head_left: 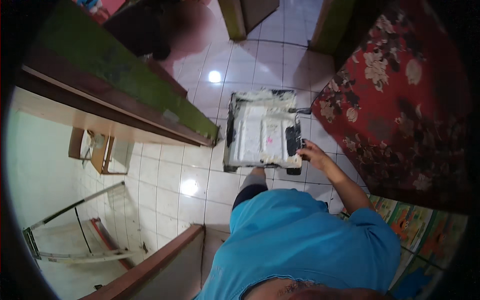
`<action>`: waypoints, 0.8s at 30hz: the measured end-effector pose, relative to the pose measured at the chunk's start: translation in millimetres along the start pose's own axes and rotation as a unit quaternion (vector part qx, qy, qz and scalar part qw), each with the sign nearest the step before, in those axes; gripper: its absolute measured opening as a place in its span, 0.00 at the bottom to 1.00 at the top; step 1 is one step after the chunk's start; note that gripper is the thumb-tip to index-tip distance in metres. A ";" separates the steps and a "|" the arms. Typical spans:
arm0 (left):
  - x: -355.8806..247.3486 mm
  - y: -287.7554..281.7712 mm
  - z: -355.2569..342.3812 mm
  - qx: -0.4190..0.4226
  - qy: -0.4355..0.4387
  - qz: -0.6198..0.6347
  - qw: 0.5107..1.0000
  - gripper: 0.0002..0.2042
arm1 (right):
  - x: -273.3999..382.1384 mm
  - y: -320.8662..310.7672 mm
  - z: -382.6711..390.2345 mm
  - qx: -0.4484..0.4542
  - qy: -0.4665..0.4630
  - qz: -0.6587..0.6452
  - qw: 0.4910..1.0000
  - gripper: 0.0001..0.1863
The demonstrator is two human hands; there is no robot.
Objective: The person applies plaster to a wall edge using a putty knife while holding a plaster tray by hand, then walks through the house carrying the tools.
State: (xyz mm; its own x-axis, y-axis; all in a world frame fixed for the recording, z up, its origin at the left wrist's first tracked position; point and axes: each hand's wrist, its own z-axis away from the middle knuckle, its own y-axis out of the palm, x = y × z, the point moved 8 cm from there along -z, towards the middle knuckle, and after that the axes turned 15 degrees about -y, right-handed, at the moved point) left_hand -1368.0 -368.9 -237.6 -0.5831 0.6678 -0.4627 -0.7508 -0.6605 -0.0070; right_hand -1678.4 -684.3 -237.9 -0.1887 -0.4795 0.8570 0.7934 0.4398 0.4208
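Note:
A paint tray [260,135], white inside and caked with dried paint over its black rim, is held out in front of my body above the tiled floor. My right hand [312,154] grips its right edge near the lower corner, with the thumb over the rim and the fingers partly hidden. A short black handle [302,110] sticks out past the tray's upper right side; what it belongs to cannot be made out. My left hand does not show.
To the left stands a green and brown door frame [200,120]. Beyond it are a wooden chair [102,150] and a folding ladder [75,257]. Red flowered fabric [390,110] hangs at the right, above a colourful mat [415,230]. A blurred person [187,30] is at the upper left.

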 end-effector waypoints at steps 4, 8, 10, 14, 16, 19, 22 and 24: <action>-131.0 37.7 -116.0 0.007 -0.009 0.006 1.000 0.46 | 10.4 -17.9 -150.6 -0.027 0.025 0.014 0.999 0.21; -273.3 62.2 -217.4 0.002 -0.024 0.000 1.000 0.45 | 47.1 -23.7 -317.4 -0.049 0.048 0.018 0.997 0.21; -344.0 69.2 -260.7 -0.003 -0.025 -0.008 1.000 0.45 | 65.2 -25.2 -393.6 -0.050 0.083 0.023 0.995 0.24; -470.5 87.9 -332.8 -0.012 -0.016 -0.015 1.000 0.45 | 98.5 -35.8 -535.6 -0.015 0.072 0.037 0.997 0.31; -516.9 95.1 -361.0 -0.021 -0.013 -0.012 1.000 0.44 | 107.3 -37.5 -605.0 -0.007 0.086 0.053 0.995 0.31; -568.3 101.5 -395.2 -0.037 -0.020 0.000 0.999 0.44 | 119.6 -33.2 -701.7 0.016 0.104 0.091 0.990 0.31; -601.9 105.9 -423.1 -0.057 -0.036 0.017 0.998 0.44 | 121.5 -16.2 -799.4 0.058 0.126 0.106 0.985 0.32; -613.0 113.1 -442.5 -0.074 -0.056 0.030 0.995 0.43 | 114.1 -12.1 -859.7 0.070 0.147 0.123 0.979 0.33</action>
State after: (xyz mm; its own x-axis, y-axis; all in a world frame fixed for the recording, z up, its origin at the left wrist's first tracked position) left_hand -958.2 -1004.8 -347.0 -0.6623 0.6544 -0.3648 -0.6650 -0.7377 -0.1161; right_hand -1212.1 -1397.2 -400.9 0.1897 -0.5349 0.8233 0.7031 0.6593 0.2664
